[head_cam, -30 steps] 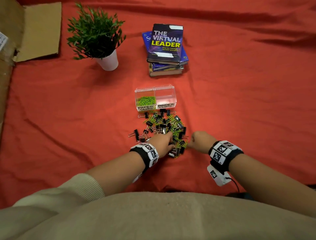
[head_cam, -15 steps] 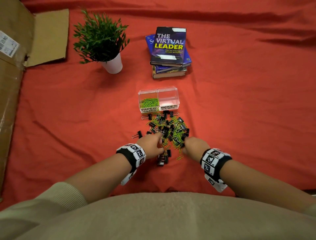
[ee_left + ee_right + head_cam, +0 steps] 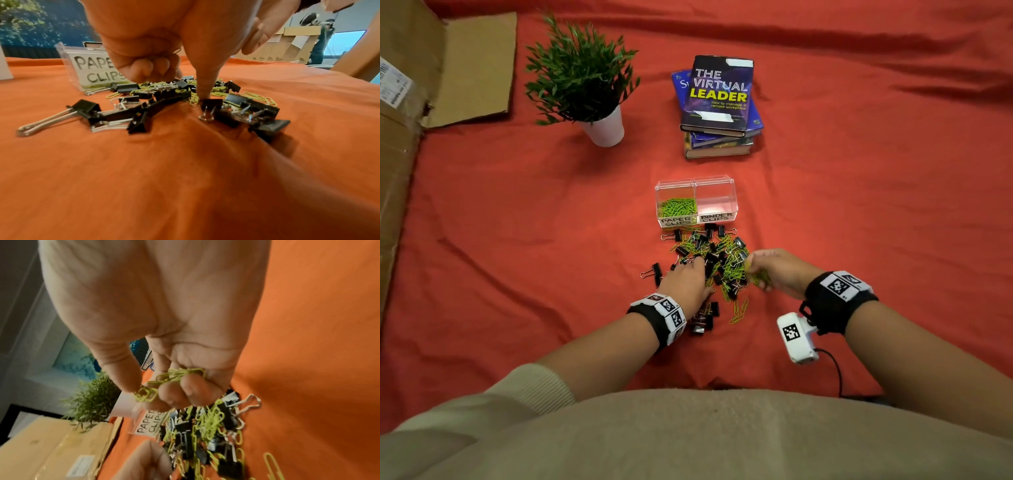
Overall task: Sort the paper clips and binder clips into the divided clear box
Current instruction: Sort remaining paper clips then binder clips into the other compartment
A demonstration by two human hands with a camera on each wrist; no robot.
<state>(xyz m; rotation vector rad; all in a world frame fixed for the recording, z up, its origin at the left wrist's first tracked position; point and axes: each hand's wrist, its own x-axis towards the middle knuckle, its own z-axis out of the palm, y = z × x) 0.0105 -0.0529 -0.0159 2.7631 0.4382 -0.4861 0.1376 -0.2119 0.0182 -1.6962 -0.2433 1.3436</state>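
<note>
Clip pile [image 3: 709,260] on the surface just before the divided box [image 3: 697,202]; books [image 3: 719,106] behind, plant [image 3: 585,85] behind-left.

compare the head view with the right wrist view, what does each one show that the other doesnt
Only the head view shows the whole divided clear box: green paper clips in its left compartment, the BINDER CLIPS compartment with no clips in it, plus the book stack.

Only the right wrist view shows the underside of the right hand, its fingers curled round a bunch of green paper clips.

Both share the mixed pile of green and black clips on the red cloth, the PAPER CLIPS label, the potted plant and the left hand.
</note>
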